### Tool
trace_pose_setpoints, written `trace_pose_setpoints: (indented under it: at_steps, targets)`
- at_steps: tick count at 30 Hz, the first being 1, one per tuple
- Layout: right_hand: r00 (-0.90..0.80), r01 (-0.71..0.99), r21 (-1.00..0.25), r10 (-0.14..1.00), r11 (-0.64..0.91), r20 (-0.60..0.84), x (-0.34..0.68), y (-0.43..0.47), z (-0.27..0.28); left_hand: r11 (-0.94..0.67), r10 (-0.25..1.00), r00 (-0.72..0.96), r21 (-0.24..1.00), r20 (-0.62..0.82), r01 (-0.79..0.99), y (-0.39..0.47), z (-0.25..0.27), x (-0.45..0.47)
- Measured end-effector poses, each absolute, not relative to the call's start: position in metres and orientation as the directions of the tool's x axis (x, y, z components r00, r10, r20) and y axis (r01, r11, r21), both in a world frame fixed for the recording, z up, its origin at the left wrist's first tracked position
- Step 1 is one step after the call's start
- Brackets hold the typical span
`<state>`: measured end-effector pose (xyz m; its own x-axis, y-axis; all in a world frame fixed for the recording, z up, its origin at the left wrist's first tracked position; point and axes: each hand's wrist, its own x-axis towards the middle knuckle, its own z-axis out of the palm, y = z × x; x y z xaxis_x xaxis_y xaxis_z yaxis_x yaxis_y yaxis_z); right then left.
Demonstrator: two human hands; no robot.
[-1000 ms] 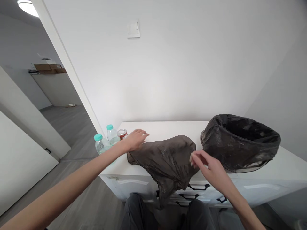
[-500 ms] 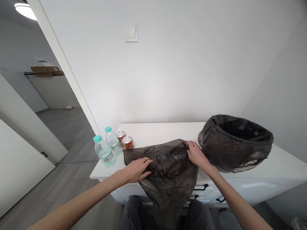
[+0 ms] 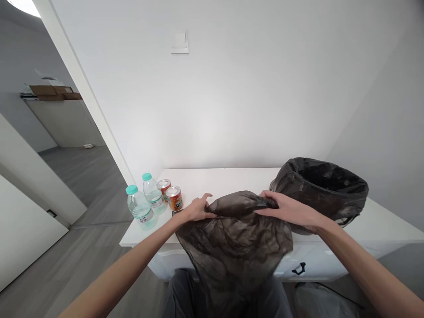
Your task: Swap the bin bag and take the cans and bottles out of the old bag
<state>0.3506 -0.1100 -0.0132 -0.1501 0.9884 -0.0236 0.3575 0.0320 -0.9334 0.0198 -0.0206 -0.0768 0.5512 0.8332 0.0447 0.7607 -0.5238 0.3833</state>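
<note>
Both hands (image 3: 198,208) gripping bag (image 3: 235,238) rim

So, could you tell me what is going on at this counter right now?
A person grips the top edge of a loose dark plastic bag with both hands, left hand and right hand, and it hangs down over the front of the white counter. To the right stands a bin lined with a black bag. At the left end stand two water bottles and two cans.

Bright, even light; a round ceiling lamp (image 3: 23,6) glows at top left. Shadows are soft, focus sharp, and edges bend outward.
</note>
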Motion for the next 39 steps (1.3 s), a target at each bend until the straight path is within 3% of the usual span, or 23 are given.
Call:
trace_pose_setpoints:
  at_steps: [3,5,8,10,13,15,18,21,24,26,28,31,34,37,39]
  targets:
    - [-0.073,0.424,-0.904,0.997,0.060,0.032,0.370,-0.128,-0.020,-0.517,0.846,0.526,0.364,0.083,0.775,-0.006,-0.059,0.029]
    - [0.062,0.549,-0.831,0.988,0.087,0.144,0.376,-0.129,-0.045,-0.516,0.854,0.452,0.325,0.256,0.792,-0.011,-0.042,0.038]
    - [0.256,0.630,-0.777,0.949,-0.019,0.184,0.375,-0.125,-0.094,-0.618,0.751,0.451,0.275,0.481,0.736,-0.046,-0.025,0.050]
    - [0.352,0.580,-0.809,0.925,-0.094,0.145,0.371,-0.123,-0.120,-0.750,0.657,0.620,0.295,0.429,0.591,-0.083,-0.027,0.052]
    - [0.436,0.410,-0.897,0.899,-0.164,0.035,0.368,-0.126,-0.139,-0.864,0.453,0.865,0.346,0.217,0.365,-0.132,-0.052,0.040]
    - [0.437,0.294,-0.936,0.898,-0.193,-0.048,0.370,-0.135,-0.140,-0.889,0.379,0.923,0.308,0.075,0.340,-0.148,-0.078,0.028]
    - [0.400,0.289,-0.934,0.913,-0.210,-0.081,0.380,-0.158,-0.133,-0.873,0.458,0.887,0.161,-0.053,0.461,-0.147,-0.120,0.013]
    - [0.256,0.583,-0.810,0.960,-0.062,0.111,0.390,-0.190,-0.130,-0.826,0.556,0.830,0.081,-0.045,0.558,-0.131,-0.149,0.006]
    - [-0.139,0.832,-0.488,0.951,0.263,0.275,0.395,-0.216,-0.141,-0.830,0.538,0.843,0.167,-0.014,0.532,-0.117,-0.150,0.002]
    - [-0.325,0.860,-0.301,0.897,0.412,0.298,0.394,-0.223,-0.153,-0.824,0.509,0.861,0.283,-0.010,0.490,-0.108,-0.135,0.000]
    - [-0.404,0.851,-0.210,0.857,0.480,0.321,0.394,-0.218,-0.167,-0.783,0.506,0.862,0.406,-0.023,0.471,-0.098,-0.112,0.000]
    - [-0.416,0.813,-0.271,0.840,0.515,0.348,0.396,-0.199,-0.181,-0.700,0.566,0.819,0.473,-0.089,0.535,-0.076,-0.071,-0.001]
    - [-0.285,0.782,-0.472,0.907,0.407,0.310,0.399,-0.175,-0.184,-0.629,0.710,0.690,0.312,-0.141,0.712,-0.050,-0.031,-0.004]
    - [-0.126,0.743,-0.633,0.974,0.219,0.189,0.396,-0.152,-0.180,-0.555,0.816,0.573,0.181,-0.073,0.812,-0.039,-0.009,0.005]
    - [-0.031,0.737,-0.666,0.990,0.115,0.137,0.389,-0.138,-0.178,-0.575,0.818,0.572,0.138,0.065,0.807,-0.048,-0.015,0.025]
